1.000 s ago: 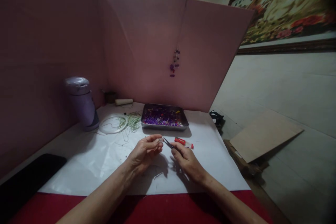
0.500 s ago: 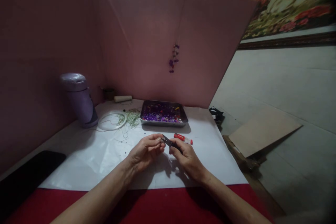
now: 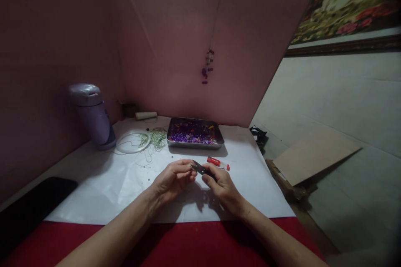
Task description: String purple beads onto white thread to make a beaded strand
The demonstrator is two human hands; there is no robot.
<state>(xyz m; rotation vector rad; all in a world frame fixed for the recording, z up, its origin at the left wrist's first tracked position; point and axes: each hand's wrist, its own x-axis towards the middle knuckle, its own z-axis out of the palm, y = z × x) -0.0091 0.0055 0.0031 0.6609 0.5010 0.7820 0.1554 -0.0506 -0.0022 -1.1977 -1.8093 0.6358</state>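
My right hand [image 3: 224, 185] is closed around a pair of small dark pliers [image 3: 199, 168], its jaws pointing left toward my other hand. Thumb and forefinger of my left hand [image 3: 175, 179] pinch together at the tip of the jaws. What lies between those fingers is too small to make out. Both hands hover over the white sheet [image 3: 125, 198]. Just beyond the pliers lies a red and clear plastic tool [image 3: 218, 163]. Behind it stands a metal tray [image 3: 196, 146] holding many purple and mixed beads [image 3: 191, 133].
A purple bottle [image 3: 94, 119] stands at left, beside a white ring [image 3: 133, 151] and tangled green thread [image 3: 157, 139]. A pale roll [image 3: 145, 115] lies at the back. Bead strands [image 3: 208, 66] hang on the pink panel [image 3: 166, 50]. A dark flat object [image 3: 37, 212] lies front left.
The plier jaws look slightly more apart at the left fingertips. Both hands stay nearly in place. The whole view has shifted a little.
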